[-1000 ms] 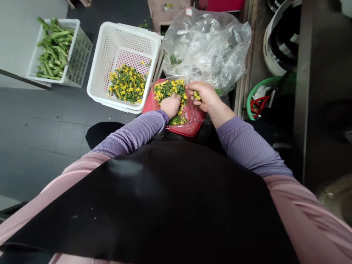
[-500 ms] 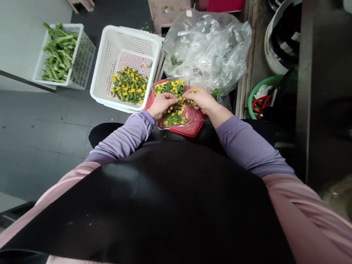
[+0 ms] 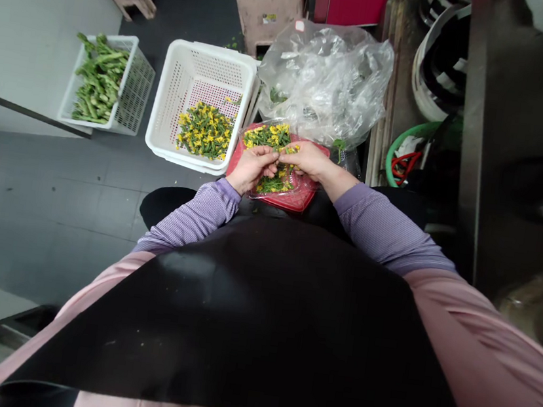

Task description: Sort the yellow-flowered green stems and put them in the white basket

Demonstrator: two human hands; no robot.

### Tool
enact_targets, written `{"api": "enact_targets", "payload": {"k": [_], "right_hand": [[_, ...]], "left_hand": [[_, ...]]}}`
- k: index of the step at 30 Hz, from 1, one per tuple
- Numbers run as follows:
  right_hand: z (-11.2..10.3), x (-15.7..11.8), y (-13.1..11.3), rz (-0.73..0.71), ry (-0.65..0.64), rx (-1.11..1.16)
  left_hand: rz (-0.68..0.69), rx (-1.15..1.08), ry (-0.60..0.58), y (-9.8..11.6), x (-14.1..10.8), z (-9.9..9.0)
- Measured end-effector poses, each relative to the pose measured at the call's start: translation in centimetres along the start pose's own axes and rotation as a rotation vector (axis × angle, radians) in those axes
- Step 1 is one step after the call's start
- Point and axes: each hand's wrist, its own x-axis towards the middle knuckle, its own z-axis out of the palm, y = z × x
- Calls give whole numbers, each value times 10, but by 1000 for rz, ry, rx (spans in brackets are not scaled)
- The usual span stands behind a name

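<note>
Both my hands meet over a clear plastic tray (image 3: 258, 195) of yellow-flowered green sprigs (image 3: 266, 135), which rests on a red stool top (image 3: 296, 200). My left hand (image 3: 253, 167) is closed, with thumb and fingertips pinched together. From the other side, my right hand (image 3: 308, 160) pinches a small yellow-flowered sprig (image 3: 290, 149), its fingertips touching those of the left. Whatever the left fingers hold is too small and hidden to make out. More such sprigs lie heaped in a white basket (image 3: 168, 98) to the left.
Behind the tray is a crumpled clear plastic bag (image 3: 331, 79). A second white basket (image 3: 139, 91) holds thick green stalks (image 3: 101, 80). Pinkish stools (image 3: 269, 2) stand at the back. At right are a green tub (image 3: 392, 154) and a dark metal counter (image 3: 520, 115).
My hands have come together, the fingertips now meeting above the tray. The whole view has shifted slightly, with surroundings appearing farther right.
</note>
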Motion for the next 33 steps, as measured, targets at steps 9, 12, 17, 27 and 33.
{"api": "enact_targets", "payload": {"k": [9,12,17,27,33], "right_hand": [[6,-2,-3,-178,132,-505],[6,-6,-6,-192,125,-546],[2,-7,-7,-235,19,-413],[-5,8,6,85,84,33],[3,-1,3,101,-7,78]], "left_hand": [[146,323,142,2,-1,3],[114,328,112,2,1,-1],[-108,9,-114,3,1,-13],[-160,-64,63,-2,-5,-8],[-214,-61,-5,2,-4,-6]]}}
